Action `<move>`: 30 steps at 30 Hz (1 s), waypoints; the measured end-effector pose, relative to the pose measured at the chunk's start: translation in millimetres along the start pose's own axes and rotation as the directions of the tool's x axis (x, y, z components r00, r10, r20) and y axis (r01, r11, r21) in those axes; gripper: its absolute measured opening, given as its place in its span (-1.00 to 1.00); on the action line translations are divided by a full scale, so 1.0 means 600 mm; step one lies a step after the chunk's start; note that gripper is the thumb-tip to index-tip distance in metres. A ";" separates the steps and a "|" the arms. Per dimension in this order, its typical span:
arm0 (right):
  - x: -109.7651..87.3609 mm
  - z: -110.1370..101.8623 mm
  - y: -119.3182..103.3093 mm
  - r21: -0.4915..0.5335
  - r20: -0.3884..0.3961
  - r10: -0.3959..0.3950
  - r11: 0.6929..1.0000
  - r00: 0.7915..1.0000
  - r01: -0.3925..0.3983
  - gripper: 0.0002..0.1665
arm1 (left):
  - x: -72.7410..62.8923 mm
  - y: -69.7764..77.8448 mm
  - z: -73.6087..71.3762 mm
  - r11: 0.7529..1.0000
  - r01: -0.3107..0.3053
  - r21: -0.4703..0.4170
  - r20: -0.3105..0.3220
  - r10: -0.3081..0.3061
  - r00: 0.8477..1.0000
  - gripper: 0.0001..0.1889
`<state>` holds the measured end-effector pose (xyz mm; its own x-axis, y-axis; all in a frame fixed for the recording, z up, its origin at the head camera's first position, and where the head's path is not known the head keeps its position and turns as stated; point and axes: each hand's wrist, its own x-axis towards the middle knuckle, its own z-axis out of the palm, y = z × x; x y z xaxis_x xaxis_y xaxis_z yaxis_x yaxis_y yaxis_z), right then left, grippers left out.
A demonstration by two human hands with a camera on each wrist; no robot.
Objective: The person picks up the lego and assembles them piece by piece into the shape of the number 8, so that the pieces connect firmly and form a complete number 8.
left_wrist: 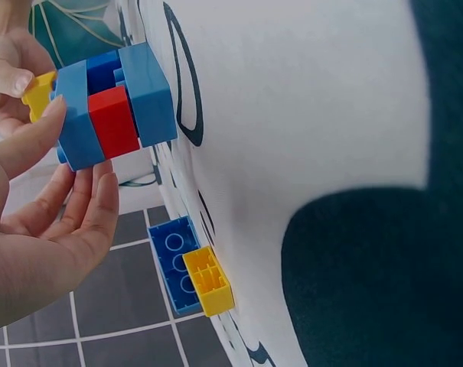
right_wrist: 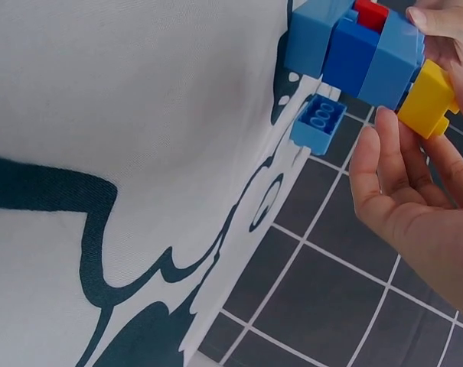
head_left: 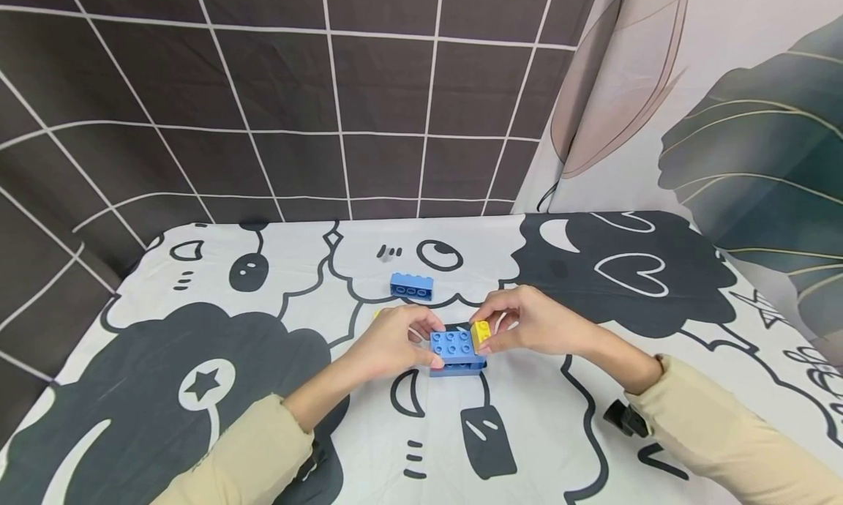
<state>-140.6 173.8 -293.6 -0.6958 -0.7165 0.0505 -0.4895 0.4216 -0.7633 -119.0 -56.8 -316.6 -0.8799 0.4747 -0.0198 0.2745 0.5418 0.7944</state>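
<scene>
Pinching the yellow brick, the right fingers held it at the top right end of the brick stack, whose long axis ran left-to-right, toward the left fingers gripping its opposite end.

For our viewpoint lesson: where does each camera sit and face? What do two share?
Head: worn there, facing forward, down at the stack; left hand, right hand, sleeves show.
Left wrist: worn there, facing the stack; both hands show.
Right wrist: worn there, facing the yellow brick; both hands show.
Wrist views share the red brick.
</scene>
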 end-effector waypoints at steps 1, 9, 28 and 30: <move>0.000 0.000 0.000 -0.002 0.001 -0.002 1.000 1.000 0.002 -0.62 | 0.000 0.000 0.000 1.000 -0.001 0.000 0.000 0.001 1.000 -0.66; 0.006 -0.001 0.001 -0.024 0.025 -0.013 1.000 1.000 0.014 -0.65 | -0.001 0.001 0.001 1.000 -0.011 -0.006 0.005 0.011 1.000 -0.66; -0.001 0.008 0.009 -0.040 -0.020 -0.042 0.998 0.999 0.041 -0.62 | -0.001 0.000 0.001 1.000 -0.004 0.000 0.003 0.004 1.000 -0.66; 0.000 0.008 0.010 -0.045 -0.019 -0.053 0.998 0.998 0.052 -0.63 | -0.001 0.000 0.002 1.000 -0.006 0.000 0.003 0.006 1.000 -0.66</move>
<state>-140.9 173.9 -301.5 -0.6787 -0.7271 0.1032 -0.5483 0.4081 -0.7300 -118.2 -56.3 -317.3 -0.8772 0.4798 -0.0166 0.2797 0.5387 0.7947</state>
